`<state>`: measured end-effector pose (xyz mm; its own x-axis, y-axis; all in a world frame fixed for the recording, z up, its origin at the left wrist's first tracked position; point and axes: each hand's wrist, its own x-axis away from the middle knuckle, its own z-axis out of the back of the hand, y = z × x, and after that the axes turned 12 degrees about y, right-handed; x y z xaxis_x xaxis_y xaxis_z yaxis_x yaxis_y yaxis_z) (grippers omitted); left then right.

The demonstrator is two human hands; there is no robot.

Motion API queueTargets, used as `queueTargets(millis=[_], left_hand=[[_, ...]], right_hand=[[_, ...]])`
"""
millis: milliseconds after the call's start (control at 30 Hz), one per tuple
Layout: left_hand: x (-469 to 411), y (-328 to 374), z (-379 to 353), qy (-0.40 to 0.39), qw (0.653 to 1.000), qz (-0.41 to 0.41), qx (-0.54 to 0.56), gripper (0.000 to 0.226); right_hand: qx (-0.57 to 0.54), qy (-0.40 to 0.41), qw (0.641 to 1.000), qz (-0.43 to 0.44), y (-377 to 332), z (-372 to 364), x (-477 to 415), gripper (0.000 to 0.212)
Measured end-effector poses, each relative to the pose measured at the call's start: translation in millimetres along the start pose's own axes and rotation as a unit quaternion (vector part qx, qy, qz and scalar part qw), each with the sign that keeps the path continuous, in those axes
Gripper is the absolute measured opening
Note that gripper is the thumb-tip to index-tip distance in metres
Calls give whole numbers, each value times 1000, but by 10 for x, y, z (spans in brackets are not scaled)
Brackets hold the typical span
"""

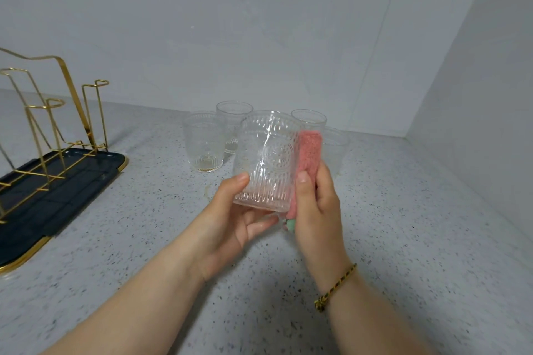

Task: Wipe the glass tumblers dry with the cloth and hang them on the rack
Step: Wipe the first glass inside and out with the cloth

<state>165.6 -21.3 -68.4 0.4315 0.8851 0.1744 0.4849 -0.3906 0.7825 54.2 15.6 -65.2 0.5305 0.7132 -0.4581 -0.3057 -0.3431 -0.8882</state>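
Note:
My left hand (pixel 230 219) holds a clear embossed glass tumbler (pixel 266 158) by its base, thumb on the near side, fingers under it. The tumbler is upright, lifted above the counter. My right hand (pixel 315 204) grips a pink cloth (pixel 310 153) and presses it against the tumbler's right side. Several more tumblers stand on the counter behind it: one at the left (pixel 205 141), one further back (pixel 234 118), one at the back right (pixel 309 118), and one partly hidden behind the cloth (pixel 336 147). The gold wire rack (pixel 57 112) stands at the left with no glasses on it.
The rack sits on a dark tray with a gold rim (pixel 72 190) at the left edge. The speckled grey counter (pixel 403 225) meets white walls at the back and right, forming a corner behind the tumblers.

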Motion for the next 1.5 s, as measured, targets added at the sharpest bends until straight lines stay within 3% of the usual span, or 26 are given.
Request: queueTargets(millis=[133,233,367,500,633,733,833,867,1000,1133,1200,1367,1500], left_hand=[[-6,18,-3,39,997,-58,-19,40],[-7,20,-7,69,991,-97,-57,39],[-44,-23,-4,88,989,-90,-75,30],[1,-32,-20,44,992,-92,-77,45],[-8,-14,5,23,995,-61,-81,27],[-17,-49,21,5,998,-23,-62,54],[-4,-40,12,-33,999,-8,10,88],[1,-22,9,-27,999,-10,29,86],[-16,61,21,36,998,-35,47,39],[-20,92,55,1,1000,-20,14,39],[-26,49,45,-11,1000,-8,-18,50],[-5,-15,36,-55,998,9,-27,83],[6,41,16,-15,1000,-25,-3,49]], right_hand=[[-32,-28,999,-26,-9,-41,77,46],[-52,-22,997,-49,-34,-34,65,33],[-39,-10,999,-37,21,-60,57,33],[-4,-42,999,29,55,-139,138,35],[18,-26,994,102,-37,-100,132,36],[-7,-1,998,66,-100,9,28,36],[-53,-31,998,-12,-55,45,-14,39],[-49,-53,997,-30,-42,27,7,38],[-6,-103,995,-18,15,-101,148,36],[36,-79,993,77,-53,-135,198,37],[51,-50,992,101,-88,-86,149,38],[-29,9,999,13,-88,59,-29,38],[-54,-50,996,-56,0,-26,59,40]])
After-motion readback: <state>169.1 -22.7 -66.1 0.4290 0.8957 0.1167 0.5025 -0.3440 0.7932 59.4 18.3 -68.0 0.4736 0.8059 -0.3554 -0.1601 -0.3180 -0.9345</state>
